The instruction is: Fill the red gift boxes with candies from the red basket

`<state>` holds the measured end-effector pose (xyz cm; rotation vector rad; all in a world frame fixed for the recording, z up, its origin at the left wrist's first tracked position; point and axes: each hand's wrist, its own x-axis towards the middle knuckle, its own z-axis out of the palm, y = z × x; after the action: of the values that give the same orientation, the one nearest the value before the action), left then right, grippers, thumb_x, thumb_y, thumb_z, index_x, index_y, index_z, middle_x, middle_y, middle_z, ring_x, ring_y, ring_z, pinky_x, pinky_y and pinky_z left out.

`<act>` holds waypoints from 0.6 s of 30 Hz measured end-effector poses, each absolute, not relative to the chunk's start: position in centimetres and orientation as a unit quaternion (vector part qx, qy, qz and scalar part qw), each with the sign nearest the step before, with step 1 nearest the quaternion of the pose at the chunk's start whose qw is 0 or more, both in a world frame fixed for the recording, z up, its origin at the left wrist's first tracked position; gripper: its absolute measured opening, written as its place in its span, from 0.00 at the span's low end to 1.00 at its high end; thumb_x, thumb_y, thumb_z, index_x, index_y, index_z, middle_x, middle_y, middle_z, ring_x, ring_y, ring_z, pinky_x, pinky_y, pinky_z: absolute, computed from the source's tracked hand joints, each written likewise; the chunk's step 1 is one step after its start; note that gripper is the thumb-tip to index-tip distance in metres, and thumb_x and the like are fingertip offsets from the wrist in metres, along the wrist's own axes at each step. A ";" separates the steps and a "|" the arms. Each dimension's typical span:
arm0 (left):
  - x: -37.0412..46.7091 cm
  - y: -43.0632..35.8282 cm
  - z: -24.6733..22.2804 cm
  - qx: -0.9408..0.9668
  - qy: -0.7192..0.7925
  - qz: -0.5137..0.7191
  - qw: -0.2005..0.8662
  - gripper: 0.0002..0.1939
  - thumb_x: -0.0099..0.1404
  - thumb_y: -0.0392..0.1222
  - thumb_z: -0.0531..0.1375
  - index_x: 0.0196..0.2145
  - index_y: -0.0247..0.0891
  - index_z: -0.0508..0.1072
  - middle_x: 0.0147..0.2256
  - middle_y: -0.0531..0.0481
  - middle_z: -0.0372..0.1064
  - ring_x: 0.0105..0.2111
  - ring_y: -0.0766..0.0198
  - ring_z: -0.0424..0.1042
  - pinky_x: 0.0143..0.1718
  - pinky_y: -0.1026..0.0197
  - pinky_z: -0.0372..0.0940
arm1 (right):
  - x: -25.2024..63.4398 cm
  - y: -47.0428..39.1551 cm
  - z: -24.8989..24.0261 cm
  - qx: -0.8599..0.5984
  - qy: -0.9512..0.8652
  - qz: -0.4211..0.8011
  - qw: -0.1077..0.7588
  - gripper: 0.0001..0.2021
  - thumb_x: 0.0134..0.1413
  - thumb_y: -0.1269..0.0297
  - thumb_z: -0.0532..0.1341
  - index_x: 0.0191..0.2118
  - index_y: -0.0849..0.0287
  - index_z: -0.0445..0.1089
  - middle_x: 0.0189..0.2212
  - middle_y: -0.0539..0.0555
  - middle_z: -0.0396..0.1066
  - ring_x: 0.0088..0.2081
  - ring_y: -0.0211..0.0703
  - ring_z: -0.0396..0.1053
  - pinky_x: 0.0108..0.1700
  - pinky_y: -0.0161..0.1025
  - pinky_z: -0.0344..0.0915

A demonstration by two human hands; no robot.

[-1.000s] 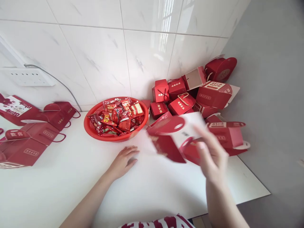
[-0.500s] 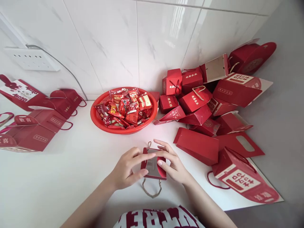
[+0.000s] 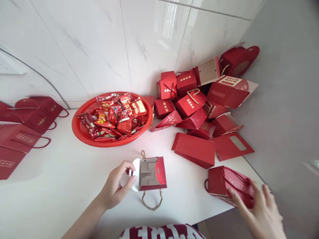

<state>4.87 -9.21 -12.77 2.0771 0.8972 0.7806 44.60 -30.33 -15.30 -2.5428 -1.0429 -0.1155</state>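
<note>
One small red box (image 3: 149, 173) lies open on the white table (image 3: 62, 189), just in front of the person, with a twisted rope loop showing at its far and near sides. Half a second ago I had both hands over it; now only the left hand (image 3: 120, 184) is there, and the box's pale left flap stands folded outward. The right hand (image 3: 260, 204) has crossed to the corded box (image 3: 222, 184) near the table's right corner. That box has turned since: its broad lettered panel faced me, and now a red side with a small label does.

Fingers cover part of the flap and the far end of the corded box, and the right hand is a little blurred. The red boxes at left (image 3: 33, 113) are cut off by my view's edge.

The left hand is half curled, thumb and forefinger holding the flap's edge. The right hand's fingers are spread against the corded box; whether they grip it or merely touch, I cannot tell.

Behind the small box, a red basket (image 3: 104, 144) holds wrapped packets (image 3: 113, 114); right of that, more red boxes (image 3: 190, 103) lie heaped.
</note>
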 end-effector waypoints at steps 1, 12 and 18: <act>4.9 -9.1 -12.8 0.796 0.365 0.300 0.379 0.01 0.68 0.39 0.53 0.38 0.41 0.63 0.29 0.52 0.60 0.28 0.64 0.61 0.31 0.63 0.59 | 44.3 -30.4 -15.9 -0.912 -0.369 -0.032 0.174 0.45 0.49 0.33 0.58 0.67 0.54 0.53 0.66 0.74 0.49 0.62 0.86 0.53 0.45 0.85 0.55; 6.3 -8.1 -15.1 0.720 0.484 0.187 0.462 0.22 0.58 0.49 0.63 0.21 0.38 0.53 0.21 0.57 0.52 0.23 0.68 0.54 0.26 0.66 0.51 | 46.3 -28.8 -14.6 -0.860 -0.445 0.026 0.251 0.25 0.49 0.42 0.62 0.48 0.51 0.69 0.53 0.60 0.70 0.38 0.55 0.77 0.30 0.44 0.71; 6.8 -8.8 -14.6 0.613 0.466 0.207 0.603 0.19 0.59 0.50 0.63 0.27 0.39 0.57 0.20 0.59 0.56 0.20 0.70 0.56 0.20 0.69 0.52 | 48.7 -30.4 -13.4 -0.897 -0.347 -0.017 0.274 0.16 0.45 0.42 0.61 0.32 0.47 0.71 0.29 0.51 0.78 0.26 0.56 0.75 0.25 0.48 0.67</act>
<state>6.76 -8.76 -14.56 1.4197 1.0793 0.4786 48.68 -30.36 -13.40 -2.4117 -0.9330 -0.0461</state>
